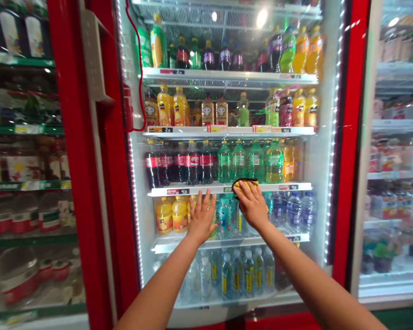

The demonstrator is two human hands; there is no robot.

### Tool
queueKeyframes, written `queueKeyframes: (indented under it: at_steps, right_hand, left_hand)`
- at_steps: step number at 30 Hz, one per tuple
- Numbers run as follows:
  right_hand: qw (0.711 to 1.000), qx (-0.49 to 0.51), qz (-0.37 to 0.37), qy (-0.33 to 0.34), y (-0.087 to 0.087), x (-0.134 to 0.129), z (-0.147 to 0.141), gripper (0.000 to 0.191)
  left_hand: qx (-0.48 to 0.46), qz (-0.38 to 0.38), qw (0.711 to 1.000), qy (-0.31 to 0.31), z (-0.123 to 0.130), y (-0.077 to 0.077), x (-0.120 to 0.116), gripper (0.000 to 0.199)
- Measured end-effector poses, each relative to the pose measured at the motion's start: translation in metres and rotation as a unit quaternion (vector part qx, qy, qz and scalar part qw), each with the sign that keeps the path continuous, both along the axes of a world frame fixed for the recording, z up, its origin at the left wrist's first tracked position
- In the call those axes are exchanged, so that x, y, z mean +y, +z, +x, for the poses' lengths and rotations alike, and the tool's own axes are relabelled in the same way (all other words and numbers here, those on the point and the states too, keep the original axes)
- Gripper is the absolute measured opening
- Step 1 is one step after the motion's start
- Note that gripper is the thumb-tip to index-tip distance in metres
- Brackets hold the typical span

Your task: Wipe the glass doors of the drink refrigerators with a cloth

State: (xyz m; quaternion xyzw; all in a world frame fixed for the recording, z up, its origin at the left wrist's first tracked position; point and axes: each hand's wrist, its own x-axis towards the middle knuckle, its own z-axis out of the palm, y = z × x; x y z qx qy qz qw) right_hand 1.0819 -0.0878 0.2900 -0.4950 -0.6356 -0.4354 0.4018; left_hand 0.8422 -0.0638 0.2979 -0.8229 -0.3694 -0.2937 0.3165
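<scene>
My left hand (202, 219) is raised with its fingers spread, palm toward the glass door (261, 18) of a lit drinks fridge. Nothing is in it. Slightly higher and to the right, my right hand (252, 205) presses a yellow cloth with a black edge (253, 182) against the glass. The cloth sticks out past the fingertips; the palm hides the rest. Behind the glass, both hands overlap the shelf of yellow-orange bottles (164, 215) and blue-capped bottles (295, 208). Above them stand cola bottles (192, 162) and green bottles (239, 160).
A red door frame (354, 137) surrounds the glass, with a pale handle (95, 59) on its left. A red cord (141, 78) hangs near the upper left of the door. Other stocked shelves (24, 185) stand at the left, and another lit fridge (392, 174) at the right.
</scene>
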Motion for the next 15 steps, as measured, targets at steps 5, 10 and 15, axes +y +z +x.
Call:
queueKeyframes:
  at_steps: [5,10,15]
  right_hand:
    - [0.995,0.079,0.047,-0.034,-0.048,-0.007,0.012,0.064]
    - [0.999,-0.035,-0.015,0.010,-0.036,-0.003,0.001,0.059]
    - [0.996,0.082,0.020,-0.015,-0.022,-0.006,0.040,0.061]
  left_hand:
    - [-0.019,0.005,1.000,-0.017,0.004,-0.008,-0.003,0.111]
    - [0.033,0.001,0.995,-0.094,0.030,-0.005,-0.008,0.108]
    - [0.041,0.007,0.993,-0.110,0.072,0.007,-0.004,0.112]
